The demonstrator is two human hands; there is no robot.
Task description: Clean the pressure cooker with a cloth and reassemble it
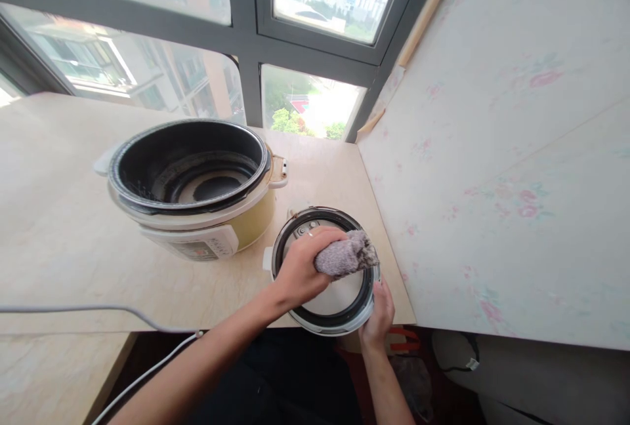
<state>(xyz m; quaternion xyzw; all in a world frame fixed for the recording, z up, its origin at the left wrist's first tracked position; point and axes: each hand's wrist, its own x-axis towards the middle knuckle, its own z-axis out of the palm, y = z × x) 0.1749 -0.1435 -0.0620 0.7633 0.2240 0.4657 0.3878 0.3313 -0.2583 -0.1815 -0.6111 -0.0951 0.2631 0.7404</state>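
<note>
My left hand (pixel 302 269) is closed around a bunched grey fluffy cloth (pixel 338 258), which is over the right part of a pressure cooker lid (pixel 322 331). The lid lies with its inner side up at the counter's front edge, showing a black sealing ring and a metal inner plate. Fingers of my right hand (pixel 378 315) grip the lid's right rim, some of them hidden beneath it. To the left stands the lidless electric pressure cooker (pixel 252 228), its dark inner pot (pixel 147 149) in place and worn inside.
The cooker and lid rest on a beige marble-look counter (pixel 63 228). A grey-white cord (pixel 98 309) runs along its front left. Grey-framed windows (pixel 246 38) rise behind. A flower-patterned wall (pixel 492 149) bounds the right side, close to the lid.
</note>
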